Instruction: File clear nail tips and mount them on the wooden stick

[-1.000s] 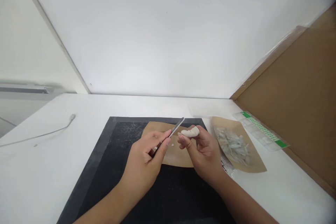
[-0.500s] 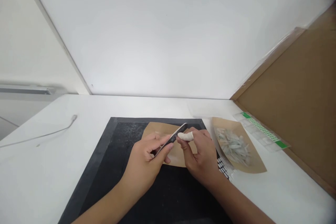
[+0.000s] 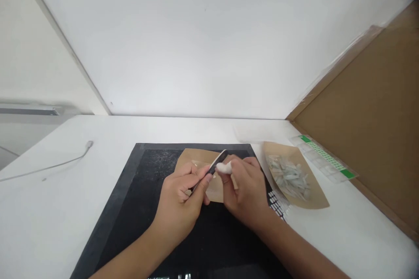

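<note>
My left hand grips a slim, flat black file with a pale edge, resembling a nail file, slanting up to the right. My right hand faces it, thumb and index finger pinched close to the file's dark side. A white finger cot covers that index finger. Whatever sits in the pinch is too small to make out. Under both hands lies a brown paper sheet with small pale bits on it, resting on a black mat.
To the right, a brown paper tray holds a heap of slim pale pieces. Beyond it lies a clear plastic case with a green label strip. Small white tabs line the mat's right edge. A cable lies left; a cardboard panel stands right.
Both hands and the file have shifted slightly left in the picture. The whole scene sits a little higher, as the camera has tilted. My left hand keeps its grip on the file.
</note>
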